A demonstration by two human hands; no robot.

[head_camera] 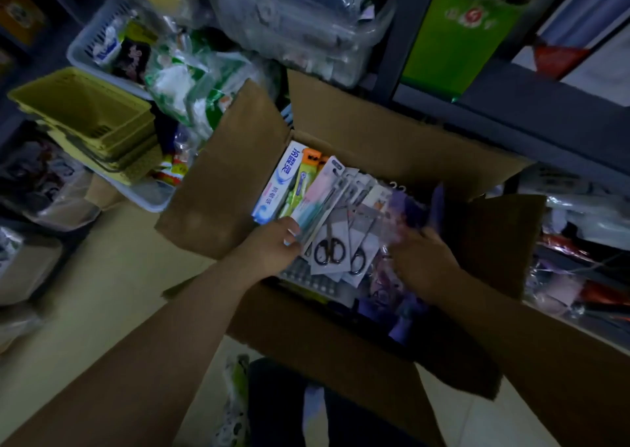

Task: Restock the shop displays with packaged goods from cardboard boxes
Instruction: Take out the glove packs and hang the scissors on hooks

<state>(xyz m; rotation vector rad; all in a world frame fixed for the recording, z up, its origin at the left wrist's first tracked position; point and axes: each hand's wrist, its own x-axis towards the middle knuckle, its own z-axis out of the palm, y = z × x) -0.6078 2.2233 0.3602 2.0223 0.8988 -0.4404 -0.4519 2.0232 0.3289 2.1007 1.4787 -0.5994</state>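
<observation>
An open cardboard box (392, 143) stands on the floor in front of me, flaps spread. Inside stand a blue-and-white toothpaste carton (279, 184), a pink-and-teal carded pack (315, 201) and several carded scissors (329, 242). Purple plastic-wrapped packs (409, 208) fill the right side. My left hand (272, 245) reaches into the box and its fingers hold the lower edge of the pink-and-teal pack. My right hand (419, 259) is in the right side of the box, fingers curled onto the purple packs; it is blurred.
Stacked yellow baskets (88, 119) and a white basket of packaged goods (112, 44) sit at the left. Dark metal shelving (511, 105) with a green bag (456, 30) rises behind the box. Bagged goods crowd both sides. Tiled floor (112, 276) lies at the left.
</observation>
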